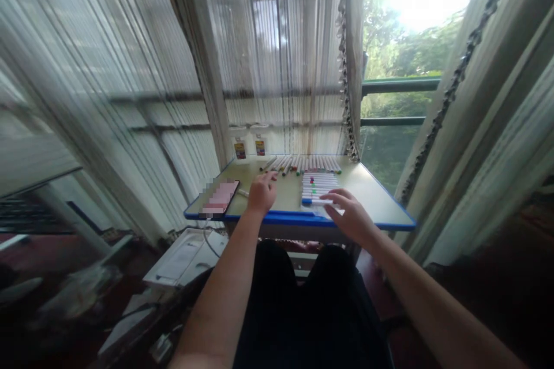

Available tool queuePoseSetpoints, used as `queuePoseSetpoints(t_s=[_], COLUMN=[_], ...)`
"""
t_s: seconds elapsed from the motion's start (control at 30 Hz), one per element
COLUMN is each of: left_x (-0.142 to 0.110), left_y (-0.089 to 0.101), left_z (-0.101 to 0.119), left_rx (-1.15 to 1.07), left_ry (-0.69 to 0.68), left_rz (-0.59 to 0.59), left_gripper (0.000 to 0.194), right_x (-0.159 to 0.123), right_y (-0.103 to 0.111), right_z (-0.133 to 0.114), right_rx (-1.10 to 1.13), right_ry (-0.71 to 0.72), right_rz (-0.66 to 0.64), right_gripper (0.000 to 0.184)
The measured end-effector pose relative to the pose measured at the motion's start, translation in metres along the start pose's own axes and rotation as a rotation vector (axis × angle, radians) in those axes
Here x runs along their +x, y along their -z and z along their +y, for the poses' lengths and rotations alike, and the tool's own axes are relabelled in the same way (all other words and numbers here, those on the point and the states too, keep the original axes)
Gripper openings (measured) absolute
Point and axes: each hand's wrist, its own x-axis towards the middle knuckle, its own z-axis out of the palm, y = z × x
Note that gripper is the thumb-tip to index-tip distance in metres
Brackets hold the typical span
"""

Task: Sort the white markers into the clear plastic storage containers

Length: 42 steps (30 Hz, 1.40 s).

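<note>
Blue trim on the bench [389,226], near edge; clear plastic [321,214] sits just inside it. Right hand [355,220] comes in from 4 o'clock of the marker row [320,184], fingertips at the right end of its nearest markers. Thumb and fingers look parted, but can't tell if one is pinched. Row is packed side by side, long axes 9-to-3, blue caps at the 9 o'clock end of the nearest ones. Right hand is the nearer one to it; from the left hand [261,193] the row lies at about 3 o'clock. Left fingers loosely curled, grip unclear, tips near the loose markers [318,162]. Those lie farther out, roughly 12-to-6, several skewed, beyond the row's 12 o'clock side.
</note>
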Motion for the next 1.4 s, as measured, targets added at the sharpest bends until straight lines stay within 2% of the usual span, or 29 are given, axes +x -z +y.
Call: queuePoseSetpoints(t_s=[0.1,0.17,0.27,0.33,0.43,0.53,0.6,0.77,0.9,1.0,1.1,1.23,1.4], left_x=[-0.004,-0.009,-0.017,-0.023,-0.031,-0.035,-0.035,-0.032,-0.031,-0.030,-0.026,-0.010,0.002], left_y=[0.022,0.033,0.041,0.041,0.037,0.030,0.027,0.027,0.031,0.031,0.024,0.002,-0.033], left_z=[-0.024,-0.036,-0.048,-0.053,-0.056,-0.055,-0.054,-0.057,-0.057,-0.049,-0.030,0.007,0.043], left_rx=[0.047,0.033,0.025,0.039,0.065,0.086,0.105,0.133,0.085,0.015,-0.144,-0.259,-0.330], left_ry=[0.035,0.039,0.069,0.084,0.040,-0.029,-0.033,0.050,0.002,-0.037,-0.072,-0.175,-0.235], left_rz=[-0.003,-0.015,-0.006,-0.027,-0.114,-0.186,-0.210,-0.244,-0.333,-0.279,-0.232,-0.236,-0.280], left_gripper=[0.053,0.051,0.051,0.052,0.051,0.051,0.051,0.046,0.029,0.023,0.024,0.024,0.023], right_x=[0.010,0.020,0.037,0.044,0.048,0.047,0.046,0.047,0.053,0.055,0.052,0.036,0.003], right_y=[-0.036,-0.068,-0.117,-0.141,-0.158,-0.160,-0.159,-0.140,-0.097,-0.058,-0.023,0.013,0.038], right_z=[-0.042,-0.058,-0.065,-0.063,-0.058,-0.052,-0.050,-0.052,-0.055,-0.049,-0.034,-0.005,0.034], right_rx=[0.056,0.094,0.109,0.019,-0.127,-0.185,-0.175,-0.060,-0.048,-0.067,-0.069,-0.022,0.059], right_ry=[0.086,0.078,0.015,0.021,0.003,-0.026,-0.063,-0.119,-0.087,-0.082,-0.115,-0.209,-0.297], right_rz=[-0.089,-0.138,-0.146,-0.104,-0.104,-0.151,-0.101,0.036,0.072,0.059,0.069,0.098,0.199], right_gripper=[0.023,0.024,0.025,0.028,0.027,0.021,0.021,0.022,0.023,0.022,0.022,0.025,0.031])
